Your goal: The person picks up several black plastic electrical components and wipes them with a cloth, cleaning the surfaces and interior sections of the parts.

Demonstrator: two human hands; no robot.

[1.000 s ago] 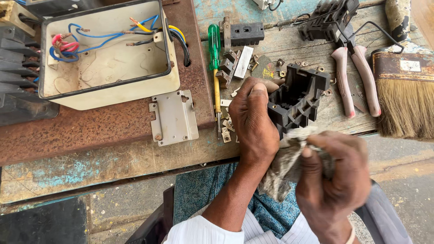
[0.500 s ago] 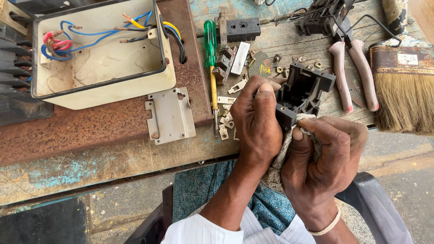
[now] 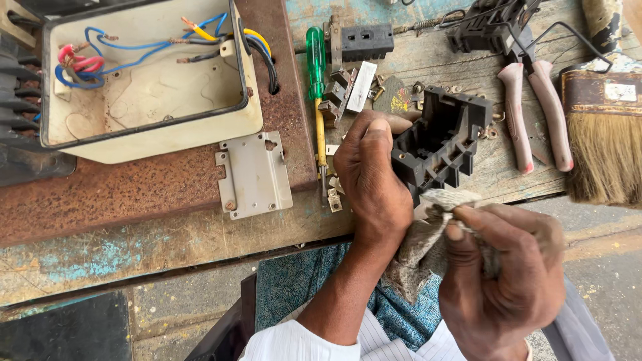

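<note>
My left hand (image 3: pixel 372 179) grips a black plastic switch housing (image 3: pixel 441 139) by its near left side, holding it tilted just above the wooden bench edge. My right hand (image 3: pixel 503 267) is closed on a dirty grey rag (image 3: pixel 420 242) and presses a fold of it against the housing's lower edge. The rag hangs down between both hands over my lap.
A cream electrical box (image 3: pixel 144 80) with coloured wires sits on a rusty plate (image 3: pixel 154 190) at the left, a grey metal bracket (image 3: pixel 255 174) beside it. A green screwdriver (image 3: pixel 316 73), small metal parts, another black block (image 3: pixel 366 41), pink-handled pliers (image 3: pixel 535 110) and a brush (image 3: pixel 602 127) lie on the bench.
My right hand with the rag came up from below to the housing's lower edge. The left hand keeps its grip on the housing.
</note>
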